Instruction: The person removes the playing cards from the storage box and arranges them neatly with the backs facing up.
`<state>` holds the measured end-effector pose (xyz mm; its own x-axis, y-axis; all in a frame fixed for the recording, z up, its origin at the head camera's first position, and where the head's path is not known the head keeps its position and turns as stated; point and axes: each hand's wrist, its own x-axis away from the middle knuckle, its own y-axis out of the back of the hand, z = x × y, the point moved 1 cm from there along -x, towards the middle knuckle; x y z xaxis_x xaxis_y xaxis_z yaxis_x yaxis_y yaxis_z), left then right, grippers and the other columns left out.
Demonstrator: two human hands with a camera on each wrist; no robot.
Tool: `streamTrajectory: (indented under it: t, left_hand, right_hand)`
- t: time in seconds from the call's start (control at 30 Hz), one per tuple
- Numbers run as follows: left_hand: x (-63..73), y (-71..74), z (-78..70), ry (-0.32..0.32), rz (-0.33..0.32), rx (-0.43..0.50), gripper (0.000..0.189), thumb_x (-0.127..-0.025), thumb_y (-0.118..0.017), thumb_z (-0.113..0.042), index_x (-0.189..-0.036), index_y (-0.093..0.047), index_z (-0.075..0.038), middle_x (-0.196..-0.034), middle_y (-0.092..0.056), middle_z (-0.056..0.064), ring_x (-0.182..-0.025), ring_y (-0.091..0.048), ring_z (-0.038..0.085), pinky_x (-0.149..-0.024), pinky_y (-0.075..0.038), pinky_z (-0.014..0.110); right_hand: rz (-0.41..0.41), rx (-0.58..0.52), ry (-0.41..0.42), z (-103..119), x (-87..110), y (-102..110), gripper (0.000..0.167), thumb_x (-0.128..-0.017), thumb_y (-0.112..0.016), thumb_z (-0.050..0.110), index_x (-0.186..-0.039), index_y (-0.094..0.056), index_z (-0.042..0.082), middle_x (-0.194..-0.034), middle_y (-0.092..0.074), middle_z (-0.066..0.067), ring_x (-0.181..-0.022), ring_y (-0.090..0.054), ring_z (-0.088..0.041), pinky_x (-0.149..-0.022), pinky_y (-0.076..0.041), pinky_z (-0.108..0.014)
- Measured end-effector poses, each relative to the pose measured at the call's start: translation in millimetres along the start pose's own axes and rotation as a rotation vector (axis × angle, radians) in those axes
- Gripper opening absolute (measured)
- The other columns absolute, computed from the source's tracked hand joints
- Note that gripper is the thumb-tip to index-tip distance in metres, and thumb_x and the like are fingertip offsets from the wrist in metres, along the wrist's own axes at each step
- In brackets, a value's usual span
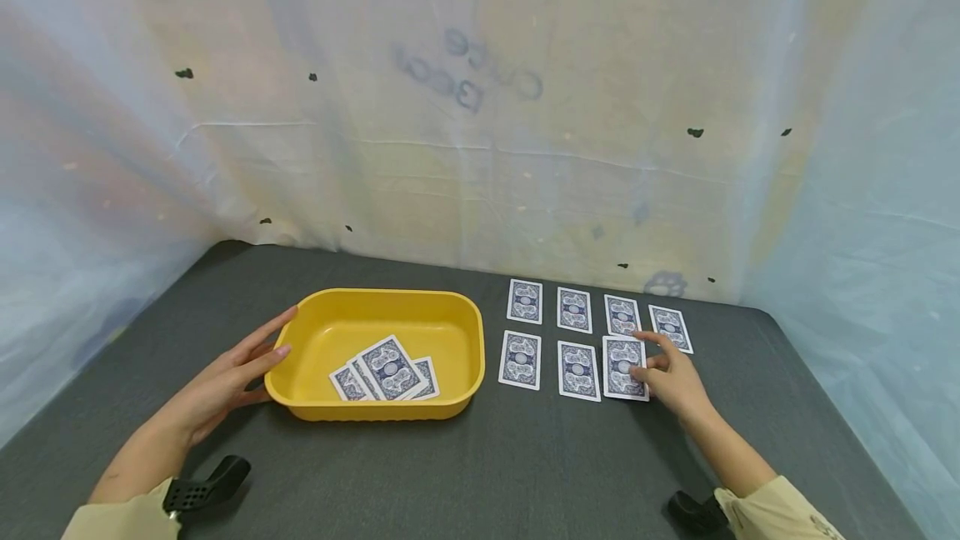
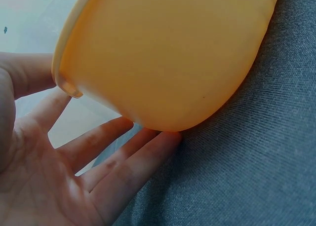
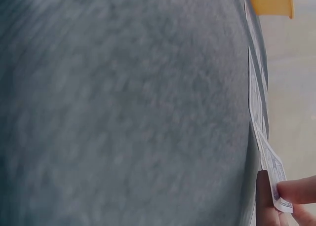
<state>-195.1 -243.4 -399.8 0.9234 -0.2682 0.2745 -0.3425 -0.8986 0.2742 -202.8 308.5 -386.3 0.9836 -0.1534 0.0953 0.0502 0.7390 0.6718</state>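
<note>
Pick-up seems underway: a card (image 1: 619, 363) is pinched by the right hand (image 1: 674, 378), the tray (image 1: 375, 412) touched by the spread left hand (image 1: 228, 373); clean lifting is needed.

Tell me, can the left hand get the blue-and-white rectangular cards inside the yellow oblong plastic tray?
Probably yes. The left hand touches the tray at its left end, and nothing covers the pile of cards. It would likely just need to reach in over that end.
</note>
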Motion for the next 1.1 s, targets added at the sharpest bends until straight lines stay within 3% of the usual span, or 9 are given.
streamTrajectory:
  t: [0.57, 0.97, 1.1]
  left_hand:
    - [-0.8, -0.4, -0.2, 0.015, -0.008, -0.001, 0.069, -0.102, -0.042, -0.043, -0.154, 0.003, -0.035, -0.155, -0.015, 0.025, -0.135, -0.032, 0.043, -0.094, -0.045, 0.059]
    - [-0.3, -0.8, -1.1, 0.004, -0.012, -0.003, 0.068, -0.102, -0.042, -0.042, -0.154, 0.002, -0.035, -0.154, -0.017, 0.025, -0.134, -0.033, 0.042, -0.094, -0.045, 0.059]
    - [0.2, -1.2, -1.4, 0.005, -0.012, -0.001, 0.068, -0.102, -0.041, -0.042, -0.154, 0.002, -0.035, -0.155, -0.015, 0.025, -0.134, -0.032, 0.043, -0.094, -0.045, 0.059]
  right_hand:
    - [0.035, 0.078, 0.019, -6, 0.2, 10, 0.056, -0.085, -0.065, 0.009, -0.135, -0.043, -0.002, -0.066, -0.049, 0.002, -0.054, -0.042, -0.009, -0.05, -0.034, -0.024]
    - [0.078, 0.203, 0.021, -9, -6.1, 16, 0.058, -0.086, -0.07, 0.018, -0.133, -0.047, -0.007, -0.08, -0.065, -0.01, -0.062, -0.052, -0.014, -0.058, -0.039, -0.029]
    - [0.098, 0.21, 0.025, -9, -6.3, 17, 0.058, -0.085, -0.071, 0.02, -0.131, -0.048, -0.008, -0.075, -0.063, -0.008, -0.059, -0.052, -0.014, -0.057, -0.039, -0.029]
